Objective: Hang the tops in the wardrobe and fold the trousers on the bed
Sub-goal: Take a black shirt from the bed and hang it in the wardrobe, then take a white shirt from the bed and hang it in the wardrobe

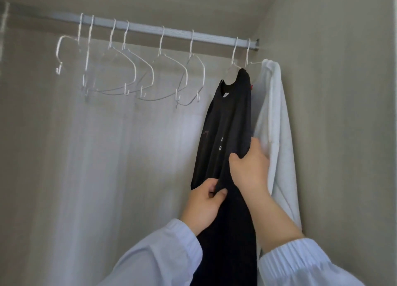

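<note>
Black top (225, 122), hem out of frame

Soft, even daylight, moderately dim; a pale bright patch on the wardrobe back panel (120, 148). Empty hangers (129, 71) slightly motion-blurred. Rail (150, 30) bows from wide-angle distortion. No glare.

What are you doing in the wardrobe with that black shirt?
A person in pale blue sleeves is tidying a black T-shirt that already hangs on a white wire hanger from the metal wardrobe rail. The left hand pinches the shirt's lower edge, and the right hand grips its side. A white towelling garment hangs beside it, against the right wall. Six empty white wire hangers wait along the rail to the left.
</note>
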Motion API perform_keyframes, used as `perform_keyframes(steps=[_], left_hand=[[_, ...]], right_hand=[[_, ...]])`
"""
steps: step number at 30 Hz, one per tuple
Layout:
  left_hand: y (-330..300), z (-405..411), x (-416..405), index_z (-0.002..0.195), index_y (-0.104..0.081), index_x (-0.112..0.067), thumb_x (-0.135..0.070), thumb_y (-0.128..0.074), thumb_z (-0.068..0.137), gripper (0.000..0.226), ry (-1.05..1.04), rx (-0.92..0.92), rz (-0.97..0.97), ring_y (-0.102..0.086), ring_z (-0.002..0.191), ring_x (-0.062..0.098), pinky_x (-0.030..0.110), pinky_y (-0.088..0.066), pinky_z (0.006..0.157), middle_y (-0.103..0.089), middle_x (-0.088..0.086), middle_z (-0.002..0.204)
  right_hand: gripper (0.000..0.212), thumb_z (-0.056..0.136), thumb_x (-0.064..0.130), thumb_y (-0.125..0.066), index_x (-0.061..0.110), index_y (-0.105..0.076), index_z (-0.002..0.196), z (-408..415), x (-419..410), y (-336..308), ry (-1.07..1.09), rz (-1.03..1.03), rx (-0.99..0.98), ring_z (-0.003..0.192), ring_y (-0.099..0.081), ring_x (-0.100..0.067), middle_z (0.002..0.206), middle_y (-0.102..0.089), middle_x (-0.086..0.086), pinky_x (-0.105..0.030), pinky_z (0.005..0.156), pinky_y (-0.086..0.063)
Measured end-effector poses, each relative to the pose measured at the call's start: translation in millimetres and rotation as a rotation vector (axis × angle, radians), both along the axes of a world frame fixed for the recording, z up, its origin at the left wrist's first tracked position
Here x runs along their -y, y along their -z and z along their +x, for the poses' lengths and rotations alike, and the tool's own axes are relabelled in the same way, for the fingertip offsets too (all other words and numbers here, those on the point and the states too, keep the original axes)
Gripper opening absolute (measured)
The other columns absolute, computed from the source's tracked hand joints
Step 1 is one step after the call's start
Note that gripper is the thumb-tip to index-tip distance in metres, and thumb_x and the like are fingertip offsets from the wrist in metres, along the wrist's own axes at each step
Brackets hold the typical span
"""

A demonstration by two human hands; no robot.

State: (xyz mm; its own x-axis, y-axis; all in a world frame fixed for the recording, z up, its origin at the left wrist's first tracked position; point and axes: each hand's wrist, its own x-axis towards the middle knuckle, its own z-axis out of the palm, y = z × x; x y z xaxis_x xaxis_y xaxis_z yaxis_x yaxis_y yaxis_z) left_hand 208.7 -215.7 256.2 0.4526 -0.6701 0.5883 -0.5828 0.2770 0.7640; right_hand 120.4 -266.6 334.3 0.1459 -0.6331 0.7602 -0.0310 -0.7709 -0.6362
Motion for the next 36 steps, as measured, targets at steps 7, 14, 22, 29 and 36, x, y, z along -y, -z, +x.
perform_keyframes(steps=[7,14,22,29,36], left_hand=[[74.3,-14.8,-109.9,0.101,-0.064,-0.030,-0.028,-0.057,0.086,0.017,-0.462,0.196,0.173,-0.062,0.082,0.000,0.020,-0.050,0.080,-0.065,-0.017,0.088],[131.5,-93.0,-269.7,0.096,-0.063,-0.029,-0.037,-0.047,0.084,0.021,-1.206,0.423,0.475,-0.065,0.082,0.017,0.033,-0.051,0.067,-0.066,-0.007,0.090],[214.5,-319.4,-464.3,0.111,-0.064,-0.024,-0.030,-0.052,0.091,0.024,-1.839,0.103,0.821,-0.055,0.100,0.017,0.036,-0.051,0.076,-0.063,-0.006,0.105],[287.1,-599.4,-544.4,0.112,-0.060,-0.031,-0.035,-0.052,0.090,0.023,-2.331,-0.518,0.840,-0.056,0.106,0.015,0.035,-0.048,0.084,-0.059,-0.010,0.111],[359.6,-851.2,-539.5,0.122,-0.053,-0.031,-0.035,-0.047,0.093,0.030,-2.523,-1.151,0.869,-0.049,0.117,0.018,0.030,-0.042,0.091,-0.052,-0.007,0.125]], right_hand=[[0.053,0.073,0.010,-0.063,0.008,-0.050,0.124,7.5,-63.2,135.6,0.178,-0.339,0.122,0.107,-0.041,-0.030,0.119,-0.050,-0.017,-0.037,0.090,-0.035],[0.027,0.076,0.017,-0.049,0.007,-0.061,0.098,-17.4,-205.5,229.9,-0.695,-0.294,0.043,0.089,-0.044,-0.021,0.091,-0.061,-0.007,-0.027,0.076,-0.036],[0.016,0.082,0.009,-0.056,0.013,-0.064,0.095,-148.6,-398.8,302.0,-1.390,-0.405,-0.232,0.078,-0.053,-0.021,0.083,-0.064,0.001,-0.030,0.065,-0.046],[0.052,0.079,0.018,-0.065,0.013,-0.051,0.129,-360.3,-546.7,351.3,-1.897,-0.762,-0.444,0.101,-0.049,-0.030,0.111,-0.060,-0.007,-0.040,0.084,-0.045],[0.053,0.077,0.019,-0.063,0.012,-0.051,0.129,-582.5,-621.5,427.2,-2.237,-1.054,-0.564,0.111,-0.046,-0.033,0.121,-0.057,-0.010,-0.040,0.092,-0.040]])
